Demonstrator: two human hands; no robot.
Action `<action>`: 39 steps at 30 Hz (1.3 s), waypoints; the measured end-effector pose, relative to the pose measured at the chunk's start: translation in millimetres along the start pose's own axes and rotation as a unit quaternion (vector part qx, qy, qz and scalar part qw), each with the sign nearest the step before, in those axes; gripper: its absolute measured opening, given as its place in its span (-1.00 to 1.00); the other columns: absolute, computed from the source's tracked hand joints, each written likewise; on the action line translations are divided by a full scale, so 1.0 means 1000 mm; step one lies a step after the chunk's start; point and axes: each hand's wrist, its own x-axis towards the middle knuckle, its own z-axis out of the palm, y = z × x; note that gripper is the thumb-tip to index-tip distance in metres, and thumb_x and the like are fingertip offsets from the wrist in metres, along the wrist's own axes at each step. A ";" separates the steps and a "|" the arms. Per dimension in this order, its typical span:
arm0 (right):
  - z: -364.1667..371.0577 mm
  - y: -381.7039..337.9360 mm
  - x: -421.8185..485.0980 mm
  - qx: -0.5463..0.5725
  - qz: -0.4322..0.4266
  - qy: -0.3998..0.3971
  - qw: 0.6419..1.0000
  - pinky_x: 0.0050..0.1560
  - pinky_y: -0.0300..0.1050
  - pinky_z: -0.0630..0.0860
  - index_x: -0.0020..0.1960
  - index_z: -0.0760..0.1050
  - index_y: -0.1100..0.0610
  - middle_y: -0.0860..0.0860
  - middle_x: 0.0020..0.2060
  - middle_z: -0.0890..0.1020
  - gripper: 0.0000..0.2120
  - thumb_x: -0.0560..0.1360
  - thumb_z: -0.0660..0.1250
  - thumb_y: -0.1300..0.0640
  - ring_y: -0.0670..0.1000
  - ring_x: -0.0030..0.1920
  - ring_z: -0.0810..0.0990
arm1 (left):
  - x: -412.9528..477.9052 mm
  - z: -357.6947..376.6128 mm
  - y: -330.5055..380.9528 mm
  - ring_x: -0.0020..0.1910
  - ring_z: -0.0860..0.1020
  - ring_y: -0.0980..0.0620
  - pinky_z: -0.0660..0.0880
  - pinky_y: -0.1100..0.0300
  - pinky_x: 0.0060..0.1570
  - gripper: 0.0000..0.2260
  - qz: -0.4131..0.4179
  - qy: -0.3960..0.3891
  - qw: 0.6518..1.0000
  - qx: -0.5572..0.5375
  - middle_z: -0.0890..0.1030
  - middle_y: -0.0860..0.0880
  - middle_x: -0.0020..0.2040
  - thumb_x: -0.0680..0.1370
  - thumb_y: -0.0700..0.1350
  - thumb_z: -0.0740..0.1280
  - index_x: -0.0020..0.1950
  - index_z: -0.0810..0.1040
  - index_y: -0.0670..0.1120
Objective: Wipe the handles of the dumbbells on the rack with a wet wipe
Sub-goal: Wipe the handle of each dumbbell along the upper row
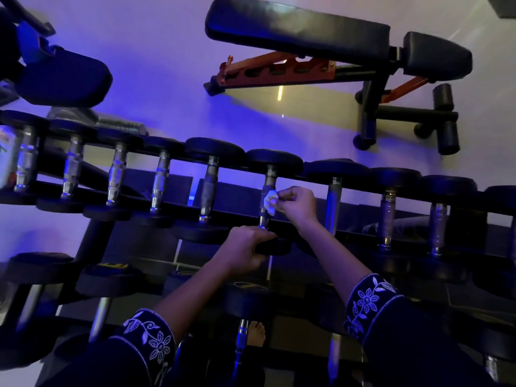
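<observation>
The step in hand is the wiping of one handle (264, 219) on the upper row of the rack (93, 247), on a dumbbell (275, 159) just right of the row's middle. The right hand (296, 208) pinches a crumpled white wet wipe (270, 201) between thumb and fingertips and presses it against the right side of the handle, about halfway along. The left hand (245, 251) is curled around the near head (275, 245) of the same dumbbell, apparently to steady it. Which other handles are already clean cannot be told.

The next move probably calls for drawing the wipe along and around the bar, so the far collar and underside are covered too. The hand can then shift to a neighbouring handle (333, 202) on the right.
</observation>
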 end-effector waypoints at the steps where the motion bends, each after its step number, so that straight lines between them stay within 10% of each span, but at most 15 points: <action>1: 0.002 0.005 -0.005 -0.008 -0.003 0.004 1.000 -0.08 -0.10 0.60 -0.28 0.58 0.11 0.03 -0.30 0.67 -0.84 0.28 0.55 0.24 -0.02 -0.20 0.65 | 0.000 0.001 0.000 0.08 0.63 -0.02 0.56 0.08 0.08 -0.56 0.000 0.001 1.000 -0.011 0.69 -0.03 0.08 0.31 -0.14 0.38 0.20 0.64 -0.03; 5: 0.004 0.014 -0.025 -0.009 0.003 0.008 1.000 -0.13 -0.21 0.51 -0.21 0.62 0.18 0.03 -0.29 0.65 -0.87 0.29 0.55 0.26 -0.06 -0.22 0.59 | -0.002 0.010 -0.007 0.21 0.56 -0.08 0.30 0.06 0.41 -0.53 0.015 -0.001 1.000 -0.015 0.64 -0.11 0.15 0.32 -0.25 0.47 0.24 0.60 -0.15; 12: 0.007 -0.046 0.009 0.006 -0.020 0.122 0.992 -0.23 -0.24 0.44 -0.20 0.67 0.21 0.05 -0.29 0.68 -0.90 0.30 0.52 0.24 -0.07 -0.24 0.57 | -0.019 0.001 -0.029 0.27 0.54 -0.22 0.53 -0.07 0.21 -0.52 -0.044 0.014 0.998 0.031 0.61 -0.24 0.21 0.36 -0.23 0.51 0.27 0.57 -0.24; 39: 0.022 -0.036 -0.031 -0.307 -0.224 0.083 0.921 -0.22 -0.05 0.45 -0.13 0.56 0.27 0.16 -0.09 0.47 -0.84 0.51 0.25 0.20 0.18 -0.11 0.51 | 0.007 -0.022 -0.021 0.08 0.59 0.04 0.52 0.13 0.10 -0.46 -0.126 -0.066 0.983 0.119 0.68 0.02 0.09 0.33 -0.04 0.54 0.31 0.57 0.07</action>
